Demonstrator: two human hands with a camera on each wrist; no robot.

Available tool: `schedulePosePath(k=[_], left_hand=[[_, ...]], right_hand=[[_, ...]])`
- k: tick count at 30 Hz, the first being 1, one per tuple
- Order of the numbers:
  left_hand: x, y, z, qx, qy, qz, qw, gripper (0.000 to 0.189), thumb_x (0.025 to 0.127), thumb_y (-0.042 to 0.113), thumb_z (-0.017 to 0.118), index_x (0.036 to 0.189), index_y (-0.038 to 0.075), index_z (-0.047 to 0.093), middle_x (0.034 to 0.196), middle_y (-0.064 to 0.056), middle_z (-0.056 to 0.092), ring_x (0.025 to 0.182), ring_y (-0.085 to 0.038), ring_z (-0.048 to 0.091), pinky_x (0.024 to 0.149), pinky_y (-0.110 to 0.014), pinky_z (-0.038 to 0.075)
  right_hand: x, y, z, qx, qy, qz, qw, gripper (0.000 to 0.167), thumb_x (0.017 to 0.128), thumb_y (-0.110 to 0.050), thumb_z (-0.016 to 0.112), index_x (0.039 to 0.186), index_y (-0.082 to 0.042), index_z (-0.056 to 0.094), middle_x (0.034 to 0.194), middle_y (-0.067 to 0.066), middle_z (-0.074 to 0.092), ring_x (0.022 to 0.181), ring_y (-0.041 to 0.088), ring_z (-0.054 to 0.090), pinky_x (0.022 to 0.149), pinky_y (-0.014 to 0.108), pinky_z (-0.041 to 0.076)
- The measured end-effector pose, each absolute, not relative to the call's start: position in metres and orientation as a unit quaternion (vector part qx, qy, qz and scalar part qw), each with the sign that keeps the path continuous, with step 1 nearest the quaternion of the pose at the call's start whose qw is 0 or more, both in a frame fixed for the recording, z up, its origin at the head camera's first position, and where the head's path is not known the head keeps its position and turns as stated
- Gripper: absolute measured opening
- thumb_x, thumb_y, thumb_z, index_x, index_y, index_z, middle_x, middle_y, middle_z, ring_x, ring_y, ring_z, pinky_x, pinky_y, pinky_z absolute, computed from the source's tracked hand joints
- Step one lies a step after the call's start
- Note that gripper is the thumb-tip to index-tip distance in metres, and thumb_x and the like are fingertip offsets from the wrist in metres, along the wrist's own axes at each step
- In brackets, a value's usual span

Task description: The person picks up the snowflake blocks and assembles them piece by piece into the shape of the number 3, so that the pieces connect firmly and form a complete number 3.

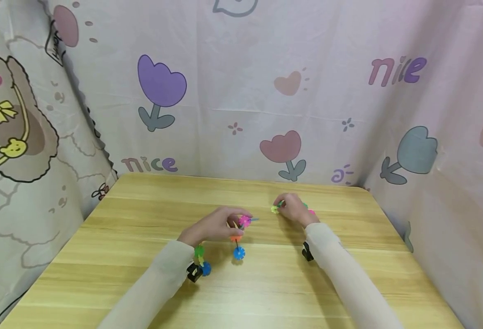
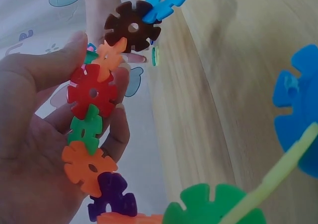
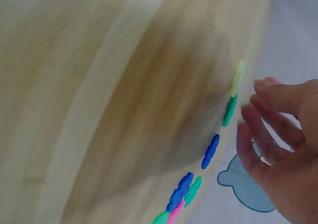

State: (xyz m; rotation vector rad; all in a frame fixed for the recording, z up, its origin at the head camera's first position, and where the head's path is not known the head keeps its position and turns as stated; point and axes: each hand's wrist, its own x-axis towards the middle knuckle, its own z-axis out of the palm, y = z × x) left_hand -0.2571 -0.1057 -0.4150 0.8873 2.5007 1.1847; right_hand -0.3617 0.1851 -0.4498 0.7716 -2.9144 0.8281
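My left hand (image 1: 213, 225) holds a chain of interlocking plastic snowflake discs (image 2: 93, 92) between thumb and fingers. The held stretch shows brown, orange, red, green and purple discs fitted edge to edge. One end, with a blue disc (image 1: 239, 253), hangs below the fingers; another stretch with a green disc (image 1: 199, 251) shows by the wrist. Towards the table's back, my right hand (image 1: 292, 208) hovers beside loose discs, its fingers loosely bent. Nearest its fingertips lie a yellow disc (image 3: 237, 78) and a green disc (image 3: 229, 111), with a gap showing between hand and discs.
A blue disc (image 3: 210, 152) and a small group of blue, green and pink discs (image 3: 180, 191) lie farther along the wooden table (image 1: 266, 292). A printed curtain (image 1: 233, 91) hangs behind the table's back edge and along both sides.
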Motion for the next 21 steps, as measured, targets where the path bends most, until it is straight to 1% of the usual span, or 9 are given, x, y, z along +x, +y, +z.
schedulePosePath(k=[4, 6, 9, 13, 16, 21], left_hand=[[-0.2570, -0.1057, -0.4155, 0.305, 0.853, 0.408, 0.117, 0.050, 0.095, 0.009, 0.074, 0.143, 0.018, 0.061, 0.121, -0.017, 0.073, 0.099, -0.020, 0.072, 0.086, -0.038, 0.062], [-0.2570, -0.1055, -0.4164, 0.305, 0.851, 0.411, 0.117, 0.049, 0.095, 0.008, 0.073, 0.142, 0.018, 0.061, 0.121, -0.017, 0.073, 0.099, -0.021, 0.072, 0.086, -0.038, 0.062], [-0.2552, -0.1055, -0.4175, 0.302, 0.852, 0.412, 0.117, 0.049, 0.095, 0.009, 0.074, 0.142, 0.019, 0.062, 0.123, -0.016, 0.073, 0.098, -0.020, 0.073, 0.087, -0.038, 0.063], [-0.2536, -0.1044, -0.4186, 0.300, 0.853, 0.411, 0.116, 0.049, 0.094, 0.009, 0.075, 0.141, 0.021, 0.062, 0.124, -0.010, 0.072, 0.096, -0.018, 0.073, 0.086, -0.036, 0.063], [-0.2543, -0.1033, -0.4191, 0.305, 0.851, 0.412, 0.113, 0.049, 0.094, 0.008, 0.075, 0.140, 0.019, 0.063, 0.124, -0.009, 0.072, 0.095, -0.017, 0.073, 0.085, -0.035, 0.063], [-0.2563, -0.1039, -0.4197, 0.313, 0.848, 0.413, 0.111, 0.049, 0.095, 0.007, 0.074, 0.141, 0.017, 0.062, 0.124, -0.015, 0.072, 0.095, -0.019, 0.073, 0.085, -0.035, 0.063]], right_hand=[[-0.3604, 0.1782, -0.4500, 0.245, -0.940, 0.239, 0.004, 0.021, 0.087, 0.009, 0.070, 0.106, 0.003, 0.076, 0.116, 0.021, 0.074, 0.097, 0.030, 0.069, 0.090, 0.044, 0.060], [-0.3594, 0.1760, -0.4509, 0.250, -0.941, 0.227, 0.006, 0.023, 0.085, 0.011, 0.069, 0.105, 0.004, 0.076, 0.115, 0.021, 0.074, 0.099, 0.031, 0.070, 0.092, 0.046, 0.059], [-0.3584, 0.1744, -0.4538, 0.261, -0.940, 0.222, 0.008, 0.022, 0.084, 0.013, 0.067, 0.101, 0.004, 0.076, 0.106, 0.019, 0.076, 0.096, 0.031, 0.070, 0.091, 0.045, 0.060], [-0.3588, 0.1756, -0.4590, 0.271, -0.937, 0.219, 0.015, 0.016, 0.086, 0.011, 0.068, 0.097, 0.003, 0.076, 0.096, 0.016, 0.076, 0.090, 0.026, 0.069, 0.086, 0.042, 0.060], [-0.3588, 0.1778, -0.4597, 0.275, -0.936, 0.221, 0.016, 0.014, 0.087, 0.010, 0.069, 0.097, 0.003, 0.076, 0.094, 0.016, 0.076, 0.088, 0.025, 0.069, 0.085, 0.040, 0.060], [-0.3561, 0.1801, -0.4548, 0.272, -0.935, 0.225, -0.006, 0.011, 0.088, 0.006, 0.073, 0.098, 0.002, 0.076, 0.096, 0.015, 0.076, 0.089, 0.024, 0.069, 0.085, 0.040, 0.060]])
